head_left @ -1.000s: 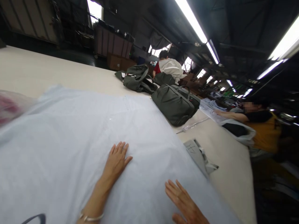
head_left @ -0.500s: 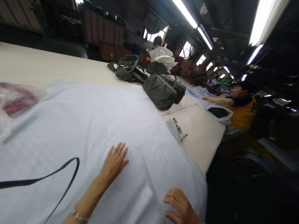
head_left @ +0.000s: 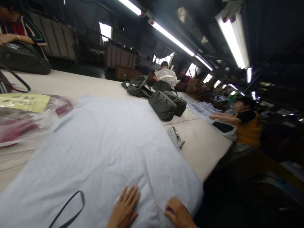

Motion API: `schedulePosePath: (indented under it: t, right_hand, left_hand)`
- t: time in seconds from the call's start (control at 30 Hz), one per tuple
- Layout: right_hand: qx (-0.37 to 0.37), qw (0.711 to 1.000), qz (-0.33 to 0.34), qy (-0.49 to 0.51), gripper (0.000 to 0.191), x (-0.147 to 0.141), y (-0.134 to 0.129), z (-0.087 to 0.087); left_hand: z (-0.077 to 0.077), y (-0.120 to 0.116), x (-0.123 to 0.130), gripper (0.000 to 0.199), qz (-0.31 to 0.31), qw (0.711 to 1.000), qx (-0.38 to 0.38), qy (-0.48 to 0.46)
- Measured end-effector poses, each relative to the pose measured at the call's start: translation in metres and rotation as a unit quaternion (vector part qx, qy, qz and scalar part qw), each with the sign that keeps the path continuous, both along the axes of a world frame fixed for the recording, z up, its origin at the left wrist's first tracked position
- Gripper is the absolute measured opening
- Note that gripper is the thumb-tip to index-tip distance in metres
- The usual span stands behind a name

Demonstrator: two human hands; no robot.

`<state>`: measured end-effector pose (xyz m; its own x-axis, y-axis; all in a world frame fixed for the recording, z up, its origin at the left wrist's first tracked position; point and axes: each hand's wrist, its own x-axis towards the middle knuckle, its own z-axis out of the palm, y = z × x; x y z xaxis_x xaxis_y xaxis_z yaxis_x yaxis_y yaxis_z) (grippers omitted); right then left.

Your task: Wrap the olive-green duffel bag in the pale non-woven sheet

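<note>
A pale bluish-white cloth (head_left: 111, 136) is spread over the worktable, with folds and creases near me. My left hand (head_left: 125, 207) lies flat on it at the bottom centre, fingers stretched out. To its right, my right hand (head_left: 179, 213) rests on the cloth near its right edge. Its fingers are bent, and a small gap shows between them and the thumb; I see nothing held there. A dark strap (head_left: 79, 209) forms a loop on the cloth left of my left hand. A grey-white tool, perhaps a tape dispenser (head_left: 175, 137), sits at the cloth's right edge.
Dark green bags (head_left: 162, 106) stand beyond the cloth on the table (head_left: 201, 139). Plastic-wrapped pink material (head_left: 19, 126) with a yellow label lies at left. People work at far left, at the back and at right, where one wears yellow and black (head_left: 249, 126).
The view has swung left, bringing a person, a dark bag and the yellow label into sight. My left hand has drawn back closer to my right hand, whose fingers are more curled.
</note>
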<state>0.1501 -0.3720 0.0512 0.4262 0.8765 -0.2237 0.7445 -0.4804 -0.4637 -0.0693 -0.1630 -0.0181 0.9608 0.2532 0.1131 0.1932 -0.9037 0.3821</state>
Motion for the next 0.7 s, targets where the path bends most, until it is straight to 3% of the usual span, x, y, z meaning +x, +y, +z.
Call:
schedulePosePath:
  t: [0.13, 0.27, 0.37, 0.47, 0.57, 0.7]
  right_hand:
    - [0.047, 0.978, -0.131, 0.153, 0.017, 0.019, 0.023, 0.037]
    - [0.102, 0.933, -0.18, 0.296, 0.027, 0.027, 0.042, 0.077]
    - [0.129, 0.884, -0.198, 0.404, 0.027, 0.026, 0.049, 0.1]
    - [0.137, 0.852, -0.205, 0.462, 0.027, 0.025, 0.053, 0.116]
    - [0.125, 0.844, -0.21, 0.478, 0.028, 0.026, 0.058, 0.126]
    - [0.111, 0.844, -0.2, 0.486, 0.029, 0.02, 0.064, 0.127]
  left_hand:
    - [0.002, -0.001, 0.003, 0.079, -0.027, 1.0, 0.009, 0.011]
    - [-0.005, -0.011, 0.004, 0.045, -0.07, 0.996, 0.045, -0.036]
    - [0.003, -0.021, -0.001, 0.046, -0.08, 0.996, 0.026, 0.008]
    - [0.027, -0.032, -0.006, 0.063, -0.058, 0.995, -0.038, 0.069]
    - [0.047, -0.042, -0.009, 0.059, -0.016, 0.996, -0.059, 0.067]
    - [0.044, -0.052, -0.01, 0.032, 0.011, 0.999, -0.042, 0.021]
